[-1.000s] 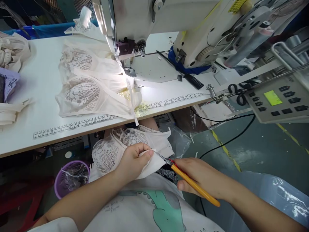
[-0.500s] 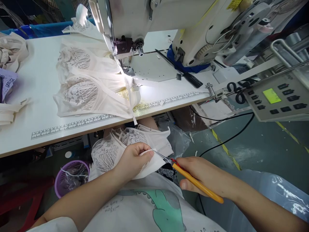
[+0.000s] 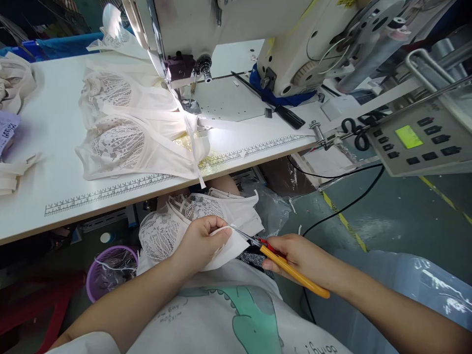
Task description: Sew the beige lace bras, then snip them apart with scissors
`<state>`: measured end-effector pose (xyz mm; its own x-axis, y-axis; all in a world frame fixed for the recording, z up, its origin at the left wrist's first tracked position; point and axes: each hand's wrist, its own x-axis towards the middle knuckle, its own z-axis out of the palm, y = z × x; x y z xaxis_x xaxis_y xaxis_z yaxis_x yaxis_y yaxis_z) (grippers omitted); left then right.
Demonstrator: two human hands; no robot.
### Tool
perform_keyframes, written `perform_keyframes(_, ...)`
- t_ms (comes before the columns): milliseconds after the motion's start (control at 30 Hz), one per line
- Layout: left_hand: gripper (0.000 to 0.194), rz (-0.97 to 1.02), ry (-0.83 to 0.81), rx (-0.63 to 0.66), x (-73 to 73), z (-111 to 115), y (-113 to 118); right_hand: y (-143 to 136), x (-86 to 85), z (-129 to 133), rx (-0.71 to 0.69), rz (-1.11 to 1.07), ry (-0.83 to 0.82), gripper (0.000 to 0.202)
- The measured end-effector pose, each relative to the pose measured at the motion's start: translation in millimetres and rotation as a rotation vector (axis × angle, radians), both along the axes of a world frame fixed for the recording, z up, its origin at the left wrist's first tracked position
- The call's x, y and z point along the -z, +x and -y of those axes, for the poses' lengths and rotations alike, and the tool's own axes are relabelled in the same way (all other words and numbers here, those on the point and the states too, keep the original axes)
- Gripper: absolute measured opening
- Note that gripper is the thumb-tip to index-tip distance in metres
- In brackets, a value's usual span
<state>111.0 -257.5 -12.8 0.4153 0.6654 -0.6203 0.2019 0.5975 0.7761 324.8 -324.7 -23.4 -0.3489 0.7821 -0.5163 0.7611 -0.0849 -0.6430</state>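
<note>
A white lace bra (image 3: pixel 162 233) lies across my lap, below the table edge. My left hand (image 3: pixel 204 241) pinches the edge of its fabric between thumb and fingers. In my right hand (image 3: pixel 295 255) is a pair of scissors (image 3: pixel 291 273) with orange and red handles. Their blades point left and reach the fabric edge right beside my left fingertips. Whether the blades have fabric between them I cannot tell. On the table, more white lace bras (image 3: pixel 121 142) lie partly under the sewing machine's needle area.
The sewing machine (image 3: pixel 236 24) stands over the white table (image 3: pixel 33 201), which has a printed ruler along its front. A black-handled tool (image 3: pixel 289 117) lies by the machine. A control panel (image 3: pixel 420 137), a purple basket (image 3: pixel 92 280) and a clear plastic bin (image 3: pixel 401 285) are around me.
My right hand and the scissors have shifted slightly left, and the handles look closer together. My left hand keeps its pinch on the bra. The whole view has moved a little.
</note>
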Motion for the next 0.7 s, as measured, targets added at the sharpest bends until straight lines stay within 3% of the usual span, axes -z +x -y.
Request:
perform_keyframes(300, 0.022, -0.033, 0.081, 0.015, -1.0, 0, -4, -3, 2.6, 0, 0.012, -0.014, 0.098, 0.044)
perform_keyframes(367, 0.022, -0.029, 0.107, 0.015, 1.5, 0, -7, -2, 2.4, -1, 0.072, -0.039, 0.106, 0.046)
perform_keyframes(533, 0.021, 0.003, 0.121, 0.009, 3.1, -2, -10, -7, -6.9, 3, 0.445, -0.322, 0.236, 0.035)
perform_keyframes(600, 0.021, 0.01, 0.138, -0.004, 1.7, -3, -10, -15, -9.2, 6, 0.477, -0.471, 0.283, 0.023)
perform_keyframes(700, 0.021, 0.011, 0.163, -0.005, -0.2, -3, -9, -29, -8.3, 6, 0.417, -0.556, 0.355, 0.019)
